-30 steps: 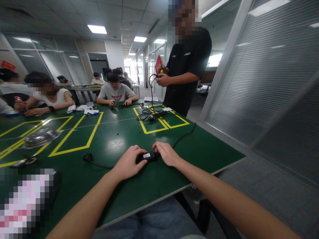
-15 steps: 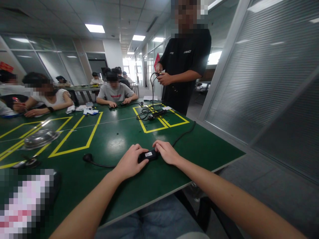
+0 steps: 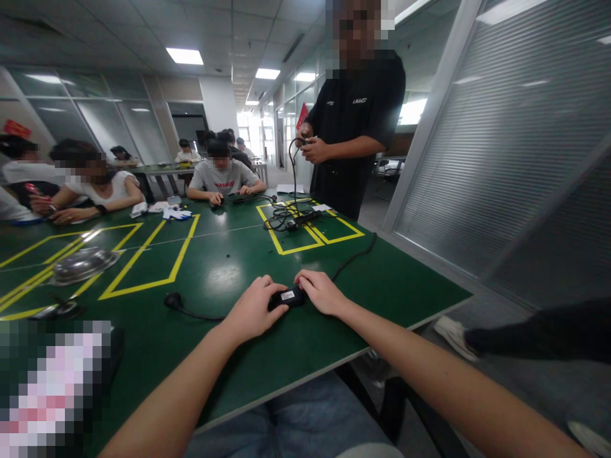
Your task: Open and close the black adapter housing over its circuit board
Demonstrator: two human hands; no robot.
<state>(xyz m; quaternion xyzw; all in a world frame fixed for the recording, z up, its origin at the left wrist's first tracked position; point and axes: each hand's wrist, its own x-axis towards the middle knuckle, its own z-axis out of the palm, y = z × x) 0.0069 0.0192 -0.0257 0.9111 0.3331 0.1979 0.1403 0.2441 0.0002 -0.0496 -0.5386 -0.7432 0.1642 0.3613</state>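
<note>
On the green table lies a black power adapter point(image 3: 289, 295) with a white label. My left hand point(image 3: 252, 308) is closed around its left end, thumb in front and fingers behind. My right hand point(image 3: 321, 292) has its fingers pinched at the right end, where a black power cord point(image 3: 356, 257) leads away behind the hand; the exact grip point is hidden. From the left end another cord runs beneath my left hand to a black plug point(image 3: 172, 301) lying on the table.
Yellow tape rectangles mark the green table point(image 3: 405, 280). A tangle of black cables point(image 3: 293, 219) lies at the far side, before a standing person in black. A metal lid point(image 3: 86, 265) and white gloves point(image 3: 176, 213) lie left. A pixelated object point(image 3: 52, 388) occupies the near left. Others sit behind.
Both hands keep their hold on the adapter, with almost no movement. A passing person's leg and shoe have come into view at right. The standing person's hands have lowered slightly.
</note>
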